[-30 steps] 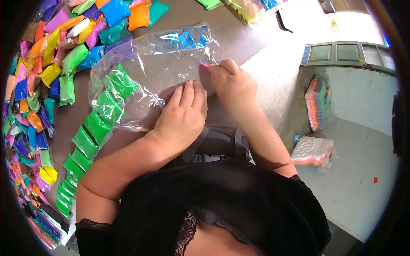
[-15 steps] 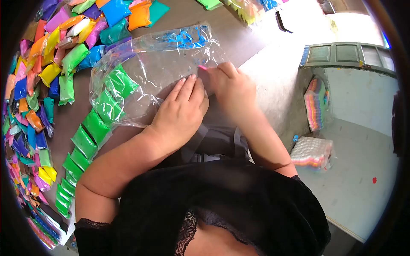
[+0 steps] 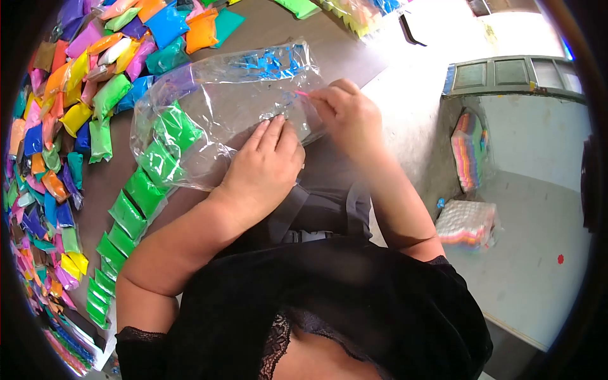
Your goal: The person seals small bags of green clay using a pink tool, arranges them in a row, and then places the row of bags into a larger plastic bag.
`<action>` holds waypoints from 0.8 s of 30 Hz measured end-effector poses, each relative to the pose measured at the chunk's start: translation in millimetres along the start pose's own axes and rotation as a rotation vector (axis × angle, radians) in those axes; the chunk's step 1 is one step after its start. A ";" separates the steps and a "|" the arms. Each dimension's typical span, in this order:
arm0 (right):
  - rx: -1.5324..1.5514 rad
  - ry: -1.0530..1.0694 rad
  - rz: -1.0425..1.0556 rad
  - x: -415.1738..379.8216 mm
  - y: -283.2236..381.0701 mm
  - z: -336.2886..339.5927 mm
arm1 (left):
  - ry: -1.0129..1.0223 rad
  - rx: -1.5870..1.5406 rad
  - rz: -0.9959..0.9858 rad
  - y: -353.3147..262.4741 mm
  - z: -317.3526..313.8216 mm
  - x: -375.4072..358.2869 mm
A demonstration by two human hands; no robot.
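Observation:
A large clear plastic bag with blue print near its far edge lies on the dark table. My left hand rests on its near right part, palm down with the fingers stretched out. Just to the right, my right hand pinches a thin pink item whose tip points left over the bag; the rest of it is hidden in the fingers. A strip of green packets runs from under the bag's left part down toward the table's near left.
Many small coloured packets cover the left side of the table. A clear bag with colourful contents is at the far edge. Wrapped stacks stand on the floor at right, near a grey-green cabinet.
My right hand has shifted slightly up, and more of the pink item shows at its fingertips. My left hand stays on the bag, slightly lower. The whole view has shifted a little.

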State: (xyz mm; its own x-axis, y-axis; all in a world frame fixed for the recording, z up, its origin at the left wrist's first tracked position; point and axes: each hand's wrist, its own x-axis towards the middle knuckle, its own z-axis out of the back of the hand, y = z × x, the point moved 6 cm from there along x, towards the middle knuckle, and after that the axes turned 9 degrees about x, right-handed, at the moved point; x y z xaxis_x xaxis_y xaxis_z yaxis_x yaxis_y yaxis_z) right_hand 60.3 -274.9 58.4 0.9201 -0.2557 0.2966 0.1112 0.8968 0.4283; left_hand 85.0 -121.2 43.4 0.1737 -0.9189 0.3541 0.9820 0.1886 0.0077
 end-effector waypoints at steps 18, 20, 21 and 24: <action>0.524 -0.304 -0.358 -47.4 -46.9 19.9 | 0.124 -0.109 0.132 12.2 -1.7 1.8; 0.582 -0.316 -0.430 -54.4 -48.5 18.2 | 0.085 -0.219 0.174 17.4 2.8 5.2; 0.632 -0.322 -0.494 -56.5 -50.0 16.4 | 0.014 -0.264 0.203 21.5 7.9 7.2; 0.719 -0.338 -0.477 -55.9 -47.0 13.3 | 0.005 -0.236 0.189 25.1 12.2 13.2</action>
State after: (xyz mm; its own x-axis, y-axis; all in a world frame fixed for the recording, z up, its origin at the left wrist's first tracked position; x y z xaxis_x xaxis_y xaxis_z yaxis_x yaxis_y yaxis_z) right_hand -1.4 -307.6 33.0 0.6660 -0.7331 0.1375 0.0861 0.2587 0.9621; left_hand 111.1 -124.4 59.7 0.3551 -0.8769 0.3239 0.9221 0.2716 -0.2757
